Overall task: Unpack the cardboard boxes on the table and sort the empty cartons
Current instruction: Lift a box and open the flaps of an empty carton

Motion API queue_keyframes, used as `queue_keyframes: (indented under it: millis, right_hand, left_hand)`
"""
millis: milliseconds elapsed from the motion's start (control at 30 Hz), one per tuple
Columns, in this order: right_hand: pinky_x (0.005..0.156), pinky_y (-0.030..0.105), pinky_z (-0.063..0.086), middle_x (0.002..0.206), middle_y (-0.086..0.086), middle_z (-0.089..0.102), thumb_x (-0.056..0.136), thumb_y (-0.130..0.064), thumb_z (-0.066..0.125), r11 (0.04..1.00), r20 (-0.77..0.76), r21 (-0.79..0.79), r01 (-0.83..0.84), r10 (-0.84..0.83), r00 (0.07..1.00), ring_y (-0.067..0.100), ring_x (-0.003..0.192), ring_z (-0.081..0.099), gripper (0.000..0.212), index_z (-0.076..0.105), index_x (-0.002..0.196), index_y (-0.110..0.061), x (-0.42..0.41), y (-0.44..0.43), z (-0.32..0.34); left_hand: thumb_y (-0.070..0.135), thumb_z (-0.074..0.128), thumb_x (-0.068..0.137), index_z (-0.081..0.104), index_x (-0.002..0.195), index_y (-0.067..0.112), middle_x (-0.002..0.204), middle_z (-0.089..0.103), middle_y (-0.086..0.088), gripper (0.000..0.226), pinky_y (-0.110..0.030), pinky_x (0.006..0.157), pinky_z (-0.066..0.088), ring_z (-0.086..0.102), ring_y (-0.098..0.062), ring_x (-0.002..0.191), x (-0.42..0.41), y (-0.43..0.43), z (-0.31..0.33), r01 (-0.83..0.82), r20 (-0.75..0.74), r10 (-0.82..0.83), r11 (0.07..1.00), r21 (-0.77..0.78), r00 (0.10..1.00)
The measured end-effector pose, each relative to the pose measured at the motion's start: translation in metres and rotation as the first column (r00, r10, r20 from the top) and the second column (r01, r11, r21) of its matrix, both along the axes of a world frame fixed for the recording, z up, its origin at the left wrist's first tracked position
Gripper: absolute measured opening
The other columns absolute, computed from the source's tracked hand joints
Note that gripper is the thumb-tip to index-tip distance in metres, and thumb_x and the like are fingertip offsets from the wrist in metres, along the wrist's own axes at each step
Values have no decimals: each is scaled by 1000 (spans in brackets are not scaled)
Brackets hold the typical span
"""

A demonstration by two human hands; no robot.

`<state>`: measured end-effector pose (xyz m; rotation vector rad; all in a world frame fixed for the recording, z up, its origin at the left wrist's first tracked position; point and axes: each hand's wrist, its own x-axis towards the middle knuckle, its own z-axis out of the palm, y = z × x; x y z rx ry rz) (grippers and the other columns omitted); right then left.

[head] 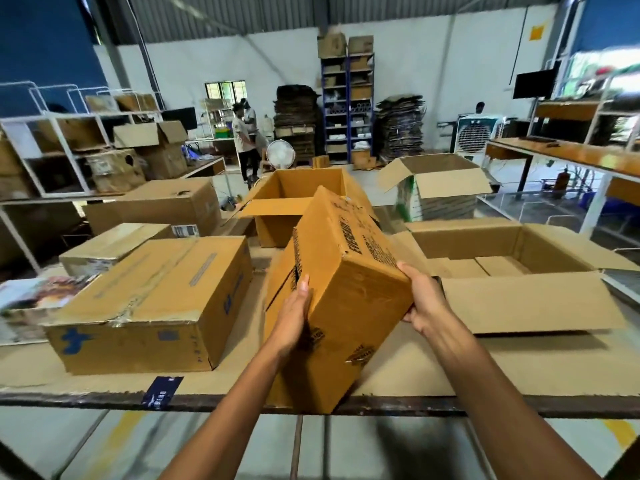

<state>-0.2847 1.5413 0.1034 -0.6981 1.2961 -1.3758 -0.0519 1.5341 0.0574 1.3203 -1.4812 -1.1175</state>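
Bare forearms (221, 420); left hand (292, 317) and right hand (424, 299) bare, nails seemingly short.

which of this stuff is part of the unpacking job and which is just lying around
Job: tilted carton between left hand and right hand; taped box; open box on the right.
Lying about: blue tag at the table edge; pedestal fan; air cooler.
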Motion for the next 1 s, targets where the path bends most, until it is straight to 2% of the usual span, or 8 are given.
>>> queue_keyframes:
  millis: [133,233,367,500,600,700,867,1000]
  right_hand:
    - [82,47,60,84,5,78,96,-36,61,997,-126,-68,32,-40,991,26,84,74,22,74,95,-18,-1,-7,26]
    - [87,52,58,89,2,77,87,-44,64,992,-282,-120,43,-75,956,25,87,73,34,70,104,-15,-1,-11,30]
    - [87,40,53,98,-8,66,95,-39,60,984,-479,-179,11,-96,873,13,91,64,28,60,120,-25,8,-6,40]
    - [89,41,53,113,-6,65,99,-42,54,976,-623,-217,-35,-111,774,17,98,63,39,52,136,-30,17,2,48]
    - [92,42,52,114,-5,63,99,-44,53,975,-641,-212,-63,-91,762,20,103,61,40,52,137,-30,16,6,48]
    - [84,32,46,107,-12,63,101,-47,47,957,-608,-257,-131,-55,792,13,102,60,39,56,135,-30,18,7,44]
    - [112,45,40,140,-11,56,97,-69,26,916,-528,-299,-266,73,846,11,130,50,56,50,140,-43,35,0,27]
    - [118,47,25,159,-10,32,95,-68,18,895,-631,-223,-386,169,757,17,146,30,59,29,150,-50,52,-2,15]
  left_hand:
    - [91,26,80,23,148,60,156,38,10,74,-50,114,36,42,-14,138,-23,8,-3,33,-182,-31,999,11,983]
    - [72,23,95,42,142,48,135,59,8,56,-31,92,51,58,-5,117,-28,11,1,14,-331,16,996,87,943]
    - [82,32,86,66,123,31,120,71,-8,71,-61,102,43,61,-28,117,-31,7,13,69,-532,75,967,246,844]
    - [94,50,66,63,129,41,136,60,-10,83,-67,104,39,52,-34,128,-36,8,11,119,-577,37,966,230,816]
    - [84,41,82,67,122,36,130,61,-11,68,-71,103,34,52,-36,125,-28,10,22,99,-574,75,959,267,816]
    - [65,43,95,70,116,21,123,67,-19,56,-63,106,41,60,-40,119,-8,-6,46,26,-559,104,975,220,823]
    - [39,50,101,64,110,22,98,73,-2,24,-36,79,50,66,-20,96,16,-28,105,-79,-245,107,989,124,964]
    - [51,63,90,50,135,24,127,66,2,55,-46,102,48,63,-19,113,34,-35,84,-99,-16,102,987,124,995]
